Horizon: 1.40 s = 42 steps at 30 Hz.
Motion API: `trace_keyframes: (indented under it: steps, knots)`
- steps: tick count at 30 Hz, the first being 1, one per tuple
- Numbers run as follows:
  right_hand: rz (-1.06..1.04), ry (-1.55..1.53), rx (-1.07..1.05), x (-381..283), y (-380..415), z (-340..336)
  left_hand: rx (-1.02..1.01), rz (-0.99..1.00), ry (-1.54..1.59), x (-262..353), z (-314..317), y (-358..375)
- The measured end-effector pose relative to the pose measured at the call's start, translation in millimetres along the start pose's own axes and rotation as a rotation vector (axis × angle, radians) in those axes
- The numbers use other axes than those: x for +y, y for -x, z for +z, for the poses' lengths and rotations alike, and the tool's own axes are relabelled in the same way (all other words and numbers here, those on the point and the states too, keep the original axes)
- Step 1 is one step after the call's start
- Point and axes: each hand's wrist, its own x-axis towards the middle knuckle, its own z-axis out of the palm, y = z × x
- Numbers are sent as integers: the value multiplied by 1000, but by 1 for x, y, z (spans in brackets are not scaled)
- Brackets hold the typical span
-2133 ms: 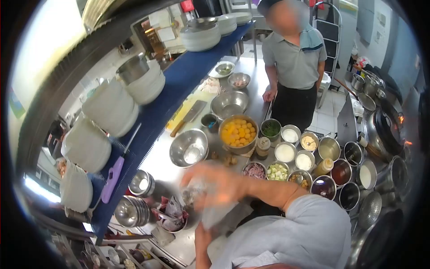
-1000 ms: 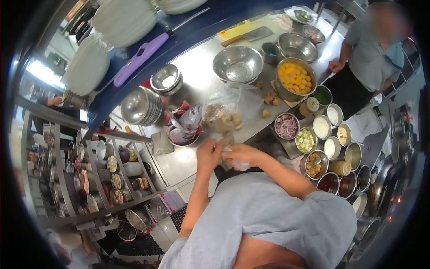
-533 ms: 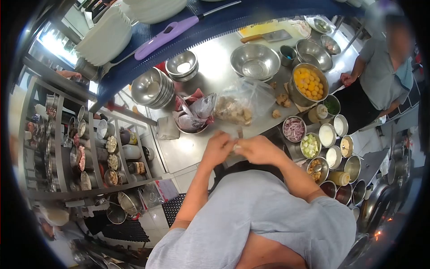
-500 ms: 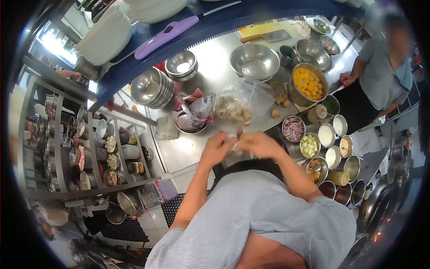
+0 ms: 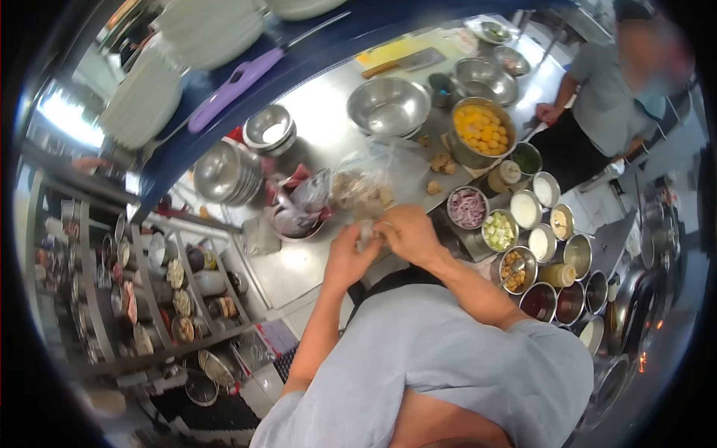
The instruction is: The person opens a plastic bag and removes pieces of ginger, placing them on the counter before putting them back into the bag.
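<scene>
My left hand (image 5: pixel 348 255) and my right hand (image 5: pixel 409 235) meet at the counter's near edge, in front of my body. Both have closed fingers around a small whitish piece (image 5: pixel 365 233); its kind is too blurred to tell. Just beyond them lies a clear plastic bag (image 5: pixel 403 170) with knobbly beige pieces (image 5: pixel 360 191) in it, like ginger. A few loose beige pieces (image 5: pixel 442 163) sit right of the bag. To the left, a bowl holds fish heads (image 5: pixel 302 200), grey-skinned with red flesh.
Stacked steel bowls (image 5: pixel 228 173) stand at left, a large steel bowl (image 5: pixel 388 106) farther back. A cleaver (image 5: pixel 407 62) lies on a yellow board. Egg yolks (image 5: pixel 482 129), sliced onion (image 5: pixel 468 207) and several ingredient bowls line the right. Another person (image 5: pixel 597 97) stands at far right.
My view has shifted, so the counter sits lower and further left. My right hand has turned more back-up and come over the whitish piece, close against my left fingers.
</scene>
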Motion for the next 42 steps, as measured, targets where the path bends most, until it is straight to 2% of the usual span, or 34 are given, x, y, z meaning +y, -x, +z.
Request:
trace_keyframes:
  steps: [1,3,4,6,7,8,10,11,13,17,19,21,22,26,28,29,30,31,32,34,35,38,42]
  knots:
    - [-8,-12,-14,3,1,2,-22,35,2,-3,1,-4]
    - [19,-70,-43,-1,-5,-5,-46,-67,383,-13,6,-4]
    - [23,-52,-18,-1,-5,-6,-67,-43,377,-9,9,-3]
    - [94,-291,-65,0,-4,-7,-27,-152,893,10,9,4]
    - [165,-350,-149,1,-2,-12,-30,-164,980,10,9,6]
    - [164,-340,-131,4,-1,-18,-45,-151,974,11,9,9]
    - [325,-652,-472,9,-1,-30,-162,-161,913,12,5,14]
    - [322,-644,-453,10,-4,-34,-185,-120,873,12,3,15]
    - [142,-665,-451,10,-8,-41,-225,-58,767,-5,-1,13]
    - [118,-634,-438,2,-20,-46,-188,95,525,4,-11,4]
    - [20,-554,-452,-3,-26,-49,-181,154,434,9,-15,2]
    - [-9,-555,-399,-4,-27,-46,-50,207,473,19,-16,-1]
    - [-35,-552,-354,-4,-27,-46,-56,212,470,20,-15,-2]
    - [-53,-492,-268,-4,-24,-42,140,161,460,24,-7,-4]
    - [15,-403,-237,-5,-17,-41,226,97,484,26,4,-5]
    - [19,-414,-254,-1,-15,-42,277,150,472,24,10,-6]
    - [131,-440,-330,6,-13,-41,329,197,448,18,12,-3]
    - [240,-459,-406,11,-10,-39,319,248,268,13,13,1]
    - [241,-470,-424,11,-6,-36,329,230,266,16,13,4]
    - [483,-732,-313,10,0,-33,320,458,98,25,12,9]
    - [452,-679,-350,7,3,-33,280,509,18,15,13,8]
    - [459,-531,-527,10,4,-35,185,420,54,3,12,12]
    - [440,-510,-619,20,11,-34,103,351,117,-13,18,12]
